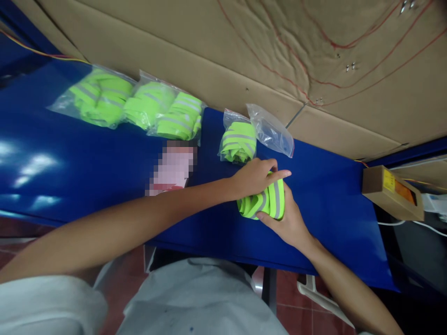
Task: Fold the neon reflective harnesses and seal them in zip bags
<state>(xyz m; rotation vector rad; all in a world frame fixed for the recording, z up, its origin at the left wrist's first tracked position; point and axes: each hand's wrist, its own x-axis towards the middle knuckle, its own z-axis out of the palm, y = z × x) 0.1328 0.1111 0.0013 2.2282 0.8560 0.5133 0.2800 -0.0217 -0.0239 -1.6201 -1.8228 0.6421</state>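
A rolled neon-yellow reflective strap (261, 202) with grey stripes is between my two hands, above the blue table. My right hand (291, 221) grips it from the right, with the thumb along its lower edge. Over its top and left side, my left hand (253, 177) is wrapped, one finger stretched out to the right. Just beyond my left hand sits a clear zip bag (239, 142) holding a similar rolled strap. Beside that lies a clear bag (272, 130) with nothing visible in it.
Several bagged neon-yellow straps (150, 104) line the back left of the blue table (324, 200). A blurred pink item (172, 167) lies by my left forearm. A cardboard box (393, 193) stands at the right edge. Behind rises a tan padded panel (195, 51) with red wires.
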